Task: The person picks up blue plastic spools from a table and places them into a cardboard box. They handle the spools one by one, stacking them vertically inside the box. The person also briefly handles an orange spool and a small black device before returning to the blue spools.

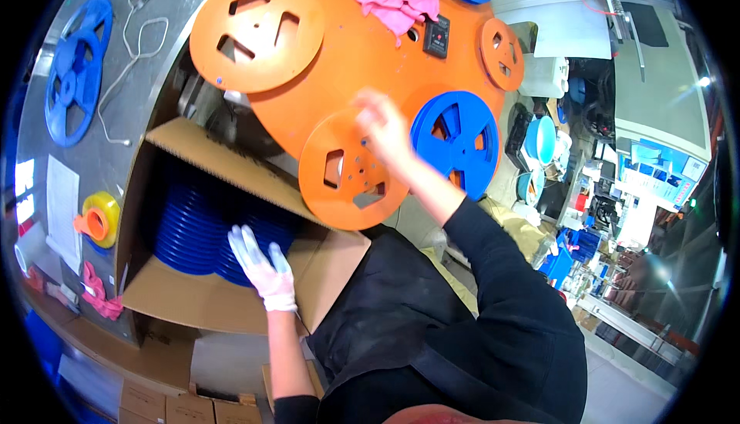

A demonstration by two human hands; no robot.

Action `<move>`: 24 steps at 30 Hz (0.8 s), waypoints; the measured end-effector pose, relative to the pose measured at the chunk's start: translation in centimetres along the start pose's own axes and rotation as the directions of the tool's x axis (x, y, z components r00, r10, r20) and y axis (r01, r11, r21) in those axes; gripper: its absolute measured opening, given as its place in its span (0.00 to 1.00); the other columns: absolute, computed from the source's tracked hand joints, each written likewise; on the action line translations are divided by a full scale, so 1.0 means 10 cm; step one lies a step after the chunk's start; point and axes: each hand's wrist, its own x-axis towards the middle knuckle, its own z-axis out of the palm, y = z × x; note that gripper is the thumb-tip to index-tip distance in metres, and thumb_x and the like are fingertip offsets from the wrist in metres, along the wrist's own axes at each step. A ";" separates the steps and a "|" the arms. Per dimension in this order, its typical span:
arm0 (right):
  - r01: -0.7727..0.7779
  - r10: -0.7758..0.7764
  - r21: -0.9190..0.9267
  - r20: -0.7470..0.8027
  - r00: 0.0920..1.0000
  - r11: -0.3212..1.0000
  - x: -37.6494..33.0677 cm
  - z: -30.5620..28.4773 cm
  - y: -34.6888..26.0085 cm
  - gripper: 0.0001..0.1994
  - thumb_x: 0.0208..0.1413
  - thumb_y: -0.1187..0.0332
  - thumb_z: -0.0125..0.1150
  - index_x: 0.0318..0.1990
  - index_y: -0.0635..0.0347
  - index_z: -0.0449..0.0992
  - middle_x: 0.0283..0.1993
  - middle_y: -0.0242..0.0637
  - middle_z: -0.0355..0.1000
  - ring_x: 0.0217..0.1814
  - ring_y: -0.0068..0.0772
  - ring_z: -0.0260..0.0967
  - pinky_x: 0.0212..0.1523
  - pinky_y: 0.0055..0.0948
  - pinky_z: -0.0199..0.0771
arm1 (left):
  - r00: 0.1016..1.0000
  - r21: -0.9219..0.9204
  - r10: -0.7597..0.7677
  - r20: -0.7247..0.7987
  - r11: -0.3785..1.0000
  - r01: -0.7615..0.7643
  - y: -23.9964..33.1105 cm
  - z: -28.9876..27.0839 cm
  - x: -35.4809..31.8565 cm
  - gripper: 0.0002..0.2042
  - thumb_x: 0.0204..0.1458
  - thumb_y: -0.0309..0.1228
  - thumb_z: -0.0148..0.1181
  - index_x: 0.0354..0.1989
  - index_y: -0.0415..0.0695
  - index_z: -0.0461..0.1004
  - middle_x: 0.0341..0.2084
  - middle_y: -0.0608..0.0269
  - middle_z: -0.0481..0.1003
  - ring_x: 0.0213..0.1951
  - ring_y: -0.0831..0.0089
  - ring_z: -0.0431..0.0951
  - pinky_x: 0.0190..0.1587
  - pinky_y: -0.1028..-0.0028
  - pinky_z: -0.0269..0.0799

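My left hand (266, 270), in a white and pink glove, is stretched out with fingers apart at the front of an open cardboard box (181, 301). Beside its fingertips, inside the box, stand two rows of blue plastic reels (185, 223) on edge; whether the fingers touch them I cannot tell. My right hand (378, 119) is over the upper edge of an orange slotted disc (351, 193) on the rim of a large orange round table (362, 69). Motion smears its fingers. Just right of that hand, a blue reel (455, 143) lies flat over another orange disc.
Another orange disc (258, 35) juts toward the grey bench at left, and a smaller-looking one (501, 54) sits at right. On the table lie a pink cloth (395, 4) and a black control box (437, 37). The bench holds blue reels (77, 77), a cable and yellow tape (104, 216).
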 end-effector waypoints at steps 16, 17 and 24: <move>-0.270 0.550 0.517 -0.525 0.650 0.812 1.28 -2.05 0.83 0.41 0.48 0.62 0.67 0.65 0.61 0.49 0.52 0.41 0.68 0.51 0.37 0.70 0.46 0.38 0.72 | 0.787 0.632 -0.381 0.486 0.775 -0.015 0.98 1.03 3.39 0.54 0.43 0.68 0.51 0.72 0.54 0.30 0.70 0.44 0.26 0.70 0.44 0.27 0.66 0.40 0.26; -0.209 0.567 0.613 -0.476 0.672 0.762 1.18 -2.11 0.71 0.40 0.50 0.65 0.65 0.66 0.59 0.47 0.54 0.40 0.67 0.52 0.35 0.68 0.48 0.37 0.71 | 0.754 0.619 -0.404 0.517 0.785 -0.004 1.02 1.00 3.41 0.55 0.42 0.69 0.52 0.72 0.54 0.29 0.70 0.44 0.25 0.70 0.44 0.26 0.66 0.40 0.26; 0.466 -0.733 -0.626 -0.269 0.624 0.626 2.76 -1.70 -1.78 0.38 0.42 0.67 0.69 0.63 0.59 0.58 0.59 0.51 0.64 0.59 0.44 0.66 0.57 0.37 0.68 | 0.655 0.665 -0.505 0.562 0.747 0.005 1.19 0.89 3.47 0.56 0.41 0.68 0.54 0.72 0.55 0.28 0.70 0.46 0.22 0.71 0.47 0.24 0.66 0.42 0.25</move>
